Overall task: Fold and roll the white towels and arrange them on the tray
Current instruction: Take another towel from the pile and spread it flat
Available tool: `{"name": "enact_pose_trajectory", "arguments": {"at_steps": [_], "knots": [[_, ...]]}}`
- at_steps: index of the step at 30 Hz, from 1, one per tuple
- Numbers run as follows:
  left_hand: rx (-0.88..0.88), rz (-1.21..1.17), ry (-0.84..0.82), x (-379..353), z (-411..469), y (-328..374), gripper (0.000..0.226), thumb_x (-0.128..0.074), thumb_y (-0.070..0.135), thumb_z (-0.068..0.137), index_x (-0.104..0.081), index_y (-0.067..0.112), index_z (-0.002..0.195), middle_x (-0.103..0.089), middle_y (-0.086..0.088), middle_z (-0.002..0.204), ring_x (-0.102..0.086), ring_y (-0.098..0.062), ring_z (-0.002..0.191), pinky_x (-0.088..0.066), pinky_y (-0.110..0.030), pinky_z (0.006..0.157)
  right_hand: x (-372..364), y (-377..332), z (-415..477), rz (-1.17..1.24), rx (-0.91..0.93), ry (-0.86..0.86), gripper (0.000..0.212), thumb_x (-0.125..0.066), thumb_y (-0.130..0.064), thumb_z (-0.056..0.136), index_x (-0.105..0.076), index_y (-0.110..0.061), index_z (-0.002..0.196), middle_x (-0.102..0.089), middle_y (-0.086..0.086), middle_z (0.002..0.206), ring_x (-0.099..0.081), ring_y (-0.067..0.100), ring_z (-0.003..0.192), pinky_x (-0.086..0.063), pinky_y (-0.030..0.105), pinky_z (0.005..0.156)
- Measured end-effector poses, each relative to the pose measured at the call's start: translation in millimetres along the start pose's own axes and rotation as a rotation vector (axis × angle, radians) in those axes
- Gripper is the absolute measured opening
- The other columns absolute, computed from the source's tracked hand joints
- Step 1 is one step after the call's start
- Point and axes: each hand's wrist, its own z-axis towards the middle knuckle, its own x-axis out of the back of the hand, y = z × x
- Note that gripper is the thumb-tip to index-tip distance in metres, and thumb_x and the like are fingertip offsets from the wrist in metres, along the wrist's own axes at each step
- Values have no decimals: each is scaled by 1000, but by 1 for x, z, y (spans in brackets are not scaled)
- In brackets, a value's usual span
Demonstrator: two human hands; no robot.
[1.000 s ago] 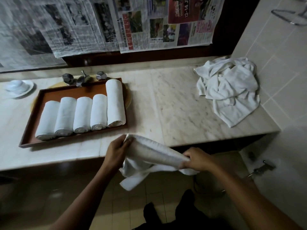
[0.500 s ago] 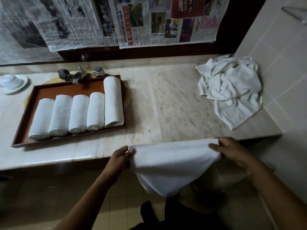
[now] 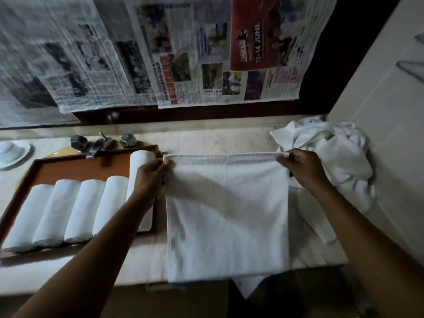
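1. Left hand (image 3: pixel 150 177): fingers pinched on the far left corner of the towel, over the tray's right end.
2. Towel (image 3: pixel 227 216): white, spread flat just right of the tray (image 3: pixel 75 167). Its near edge overhangs the front lip, and a lower corner dangles below. Step judged: laying out before the first fold. To do it well:
   - draw the far edge taut between both corners;
   - set it square to the tray's right rim;
   - lift the dangling corner level so the layers match;
   - smooth the creases.
   Uneven layers would likely give a lopsided roll.
3. Right hand (image 3: pixel 302 171): fingers pinched on the far right corner of the towel, well right of the tray.
4. Dish (image 3: pixel 11 152): white, left of the tray's far corner. Its contents cannot be made out.
5. Rolled towels (image 3: pixel 73 210): five, side by side in the tray. The rightmost is longer and reaches further back. Bare tray floor shows behind the shorter four.
6. Taps (image 3: pixel 101 144): metal, just behind the tray's far rim.
7. Tabletop (image 3: pixel 206 141): pale marble that carries the tray and everything right of it.
8. Newspaper (image 3: pixel 183 53): sheets hung behind and above the tray, covering a dark-framed panel.
9. Pile of towels (image 3: pixel 332 152): white, crumpled, well right of the tray in the back corner. Task judged part done.
10. Tiled wall (image 3: pixel 378 99): pale, at the end furthest right of the tray.
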Motion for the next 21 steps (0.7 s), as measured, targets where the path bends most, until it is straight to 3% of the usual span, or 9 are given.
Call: {"name": "enact_pose_trajectory", "arguments": {"at_steps": [3,7,11,13,16,21], "knots": [[-53,82,69,-11,42,10,25,-70,36,96,-77,12,92,-67,-12,79,-60,-20,71,-50,-38,67,-5,-5,49,-31,10,-28,23,-79,-43,87,-75,-21,86,-74,-2,71,-73,19,66,-62,47,69],[-93,141,155,-28,94,21,22,-73,37,93,-77,16,90,-72,-1,75,-65,-14,64,-53,-36,62,-14,-12,110,-79,44,-56,29,-78,-42,89,-70,-16,80,-72,2,71,-72,19,67,-52,21,59],[-86,167,239,-41,146,23,22,-78,44,86,-79,22,90,-76,-2,79,-70,-19,70,-60,-44,66,-30,-9,167,-118,33,-54,37,-75,-43,91,-61,-17,69,-67,-3,63,-71,19,67,-54,36,64],[-88,199,269,-49,174,23,21,-79,40,87,-78,19,89,-75,-1,76,-70,-20,67,-60,-43,66,-40,-10,195,-163,23,-63,39,-70,-39,96,-54,-18,66,-61,-5,61,-67,20,70,-47,31,61],[-84,280,279,-55,216,15,19,-79,39,87,-75,21,87,-75,2,74,-72,-21,67,-60,-42,66,-58,-8,230,-191,7,-58,24,-66,-32,99,-66,-12,86,-67,1,78,-64,20,77,-43,28,64],[-49,419,293,-64,262,-9,14,-78,38,88,-72,26,85,-75,6,78,-72,-16,76,-55,-34,71,-91,7,269,-171,-55,8,28,-74,-30,94,-74,-5,106,-74,11,98,-66,25,94,-44,28,82]]}}
